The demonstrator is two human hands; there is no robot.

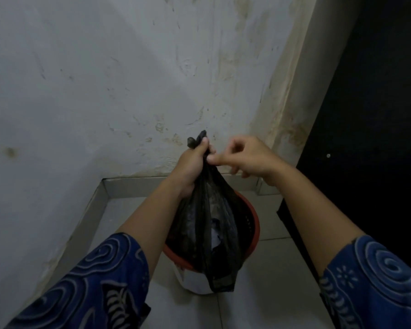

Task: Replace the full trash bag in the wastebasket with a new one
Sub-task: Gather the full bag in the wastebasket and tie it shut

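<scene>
A full black trash bag (209, 224) hangs above a round wastebasket (253, 224) with a red rim and a white body. My left hand (191, 167) is clenched around the gathered neck of the bag, whose black ends stick out above the fist. My right hand (247, 156) is just to the right of that fist, with its thumb touching the neck and its other fingers curled and holding nothing. White paper shows through the thin plastic. The bag's bottom hangs over the basket's near rim.
The wastebasket stands on pale floor tiles (271, 269) in a corner. A stained white wall (105, 91) rises behind and to the left, with a grey skirting (133, 186) along its foot. A dark surface (365, 138) fills the right side.
</scene>
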